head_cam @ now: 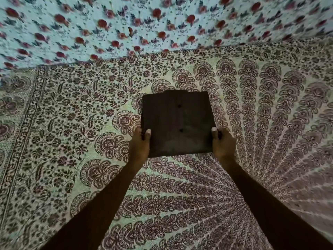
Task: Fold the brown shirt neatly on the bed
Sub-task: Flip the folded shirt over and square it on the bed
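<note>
The brown shirt [177, 121] is folded into a compact square, its placket and two dark buttons facing up, over the middle of the patterned bedspread [72, 141]. My left hand [139, 143] grips its near left corner, thumb on top. My right hand [223, 143] grips the near right corner the same way. The near edge looks slightly lifted off the bed; the fingers under the cloth are hidden.
A pale sheet with red flowers [144, 24] covers the far part of the bed, meeting the bedspread along a seam. The bedspread's dark border band [19, 141] runs down the left side. Both my forearms reach in from the bottom.
</note>
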